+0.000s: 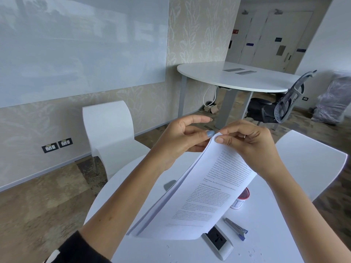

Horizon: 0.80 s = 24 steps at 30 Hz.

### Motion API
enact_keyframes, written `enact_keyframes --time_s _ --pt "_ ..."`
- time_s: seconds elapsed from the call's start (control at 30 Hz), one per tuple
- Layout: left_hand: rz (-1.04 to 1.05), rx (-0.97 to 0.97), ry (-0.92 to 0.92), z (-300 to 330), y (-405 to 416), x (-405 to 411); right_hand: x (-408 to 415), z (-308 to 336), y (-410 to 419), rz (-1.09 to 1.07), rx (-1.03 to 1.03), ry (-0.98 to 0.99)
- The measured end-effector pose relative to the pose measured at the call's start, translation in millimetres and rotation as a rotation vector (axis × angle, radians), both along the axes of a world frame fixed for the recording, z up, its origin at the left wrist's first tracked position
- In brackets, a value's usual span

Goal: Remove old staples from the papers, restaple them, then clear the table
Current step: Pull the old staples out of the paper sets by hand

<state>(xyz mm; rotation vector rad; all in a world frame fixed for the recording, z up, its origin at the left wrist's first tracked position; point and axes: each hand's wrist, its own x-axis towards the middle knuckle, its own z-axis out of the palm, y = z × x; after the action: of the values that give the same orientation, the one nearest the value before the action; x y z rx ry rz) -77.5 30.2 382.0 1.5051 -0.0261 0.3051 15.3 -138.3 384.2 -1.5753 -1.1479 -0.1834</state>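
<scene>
A stack of printed papers (199,196) is held up at an angle above the round white table (266,234). My left hand (182,139) holds the papers' top corner from the left, thumb against the edge and index finger stretched out. My right hand (247,141) pinches that same corner from the right with thumb and fingertips. A blue and silver stapler (236,228) lies on the table to the right of the papers. Small loose staples (250,252) are scattered on the table near the front edge.
A small white cup with a red lid (242,199) stands behind the papers' right edge. A power socket block (218,242) is set in the table. White chairs (110,133) stand at the left and at the right (311,162). A second white table (237,74) and an office chair (279,107) are farther back.
</scene>
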Motion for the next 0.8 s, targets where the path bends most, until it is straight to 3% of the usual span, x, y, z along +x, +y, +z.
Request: enact_keyframes --time_s 0.37,0.6,0.8 --pt "0.084 0.172 -0.065 0.8 -3.8 1.5 -0.1 -5.1 0.2 -0.102 0.043 -0.031" --pt "0.185 0.292 -0.127 -4.8 -6.1 5.9 0.3 -2.3 -1.5 -0.157 0.022 -0.148" --pt "0.185 0.254 -0.142 -5.2 -6.8 6.4 2.1 -2.8 -1.6 -0.179 -0.021 -0.234"
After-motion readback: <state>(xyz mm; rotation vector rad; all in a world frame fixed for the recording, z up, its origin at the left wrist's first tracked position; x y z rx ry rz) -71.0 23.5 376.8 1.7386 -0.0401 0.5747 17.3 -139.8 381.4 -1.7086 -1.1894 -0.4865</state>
